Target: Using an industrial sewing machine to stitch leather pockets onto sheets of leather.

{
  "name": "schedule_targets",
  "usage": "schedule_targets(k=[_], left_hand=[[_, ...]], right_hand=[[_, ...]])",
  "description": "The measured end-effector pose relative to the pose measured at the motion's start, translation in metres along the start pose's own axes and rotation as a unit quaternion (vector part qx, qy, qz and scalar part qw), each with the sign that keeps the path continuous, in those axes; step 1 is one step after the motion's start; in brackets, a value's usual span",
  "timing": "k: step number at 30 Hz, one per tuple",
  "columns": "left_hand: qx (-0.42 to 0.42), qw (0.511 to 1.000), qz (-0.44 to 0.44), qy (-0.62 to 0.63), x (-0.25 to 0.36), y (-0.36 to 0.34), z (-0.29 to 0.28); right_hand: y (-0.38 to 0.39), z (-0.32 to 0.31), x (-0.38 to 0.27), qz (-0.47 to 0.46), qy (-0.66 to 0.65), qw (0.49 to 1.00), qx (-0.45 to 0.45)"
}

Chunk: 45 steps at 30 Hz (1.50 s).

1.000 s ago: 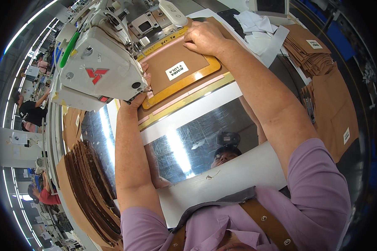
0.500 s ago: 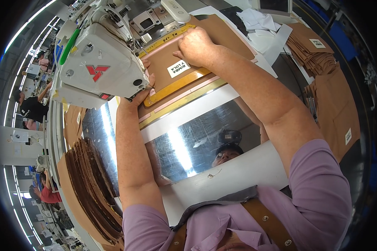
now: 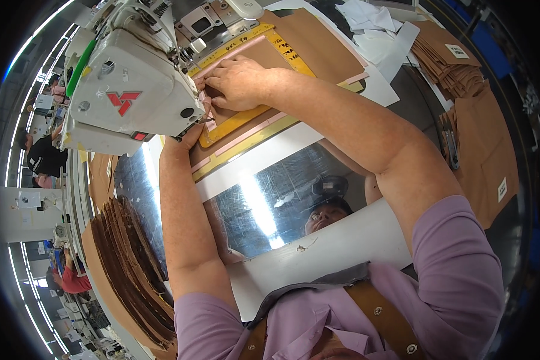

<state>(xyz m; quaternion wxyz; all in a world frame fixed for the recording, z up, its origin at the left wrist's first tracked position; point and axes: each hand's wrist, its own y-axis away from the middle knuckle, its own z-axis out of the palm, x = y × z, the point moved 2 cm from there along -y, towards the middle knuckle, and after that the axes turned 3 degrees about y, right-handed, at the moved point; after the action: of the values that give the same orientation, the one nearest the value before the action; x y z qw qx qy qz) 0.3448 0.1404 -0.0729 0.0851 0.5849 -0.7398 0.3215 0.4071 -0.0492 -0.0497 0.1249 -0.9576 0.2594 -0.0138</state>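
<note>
A yellow rectangular frame with handwritten marks lies on a brown sheet beside the sewing machine. Pink strips run along the sheet's edges. My right hand rests on the brown surface inside the frame, fingers spread a little and pointing left; its fingertips come close to my left hand. My left hand is at the frame's left end, under the machine head, which hides part of it. A few of its fingertips show beside a pink strip, but their grip is unclear.
Stacked brown pieces stand at the left, with more brown pieces at the right. Small metal snips lie near the right pile. White scraps sit at the back. A shiny metal plate lies in front of me.
My right hand has moved left and nearer, from the frame's far side to beside my left hand. The frame's right bar is now uncovered, and the white label on the sheet is hidden.
</note>
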Motion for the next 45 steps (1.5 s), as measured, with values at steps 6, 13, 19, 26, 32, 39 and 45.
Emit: schedule_targets(k=[6, 13, 19, 26, 32, 39, 45], left_hand=[[0.014, 0.998, 0.018, -0.065, 0.021, -0.002, 0.0], [0.014, 0.996, -0.083, 0.009, -0.036, 0.046, -0.041], [0.042, 0.994, -0.087, 0.041, 0.093, 0.084, -0.024], [0.021, 0.979, 0.033, -0.198, 0.123, 0.087, -0.013], [-0.002, 0.964, 0.01, -0.264, 0.121, 0.074, -0.002], [-0.045, 0.941, -0.057, -0.332, 0.132, 0.07, 0.002], [-0.024, 0.954, -0.018, -0.298, 0.126, 0.078, 0.007]], right_hand=[[0.002, 0.009, 0.004, 0.012, 0.023, 1.0, 0.013], [-0.011, 0.001, -0.017, 0.009, 0.017, 1.0, 0.024], [-0.002, 0.007, 0.006, 0.037, 0.022, 0.999, 0.003], [-0.009, 0.004, -0.007, 0.04, 0.024, 0.999, 0.012], [-0.008, 0.005, -0.003, 0.057, 0.011, 0.998, -0.001], [-0.004, -0.006, 0.006, 0.051, -0.024, 0.997, -0.043], [-0.004, -0.007, 0.018, 0.026, -0.066, 0.996, -0.062]])
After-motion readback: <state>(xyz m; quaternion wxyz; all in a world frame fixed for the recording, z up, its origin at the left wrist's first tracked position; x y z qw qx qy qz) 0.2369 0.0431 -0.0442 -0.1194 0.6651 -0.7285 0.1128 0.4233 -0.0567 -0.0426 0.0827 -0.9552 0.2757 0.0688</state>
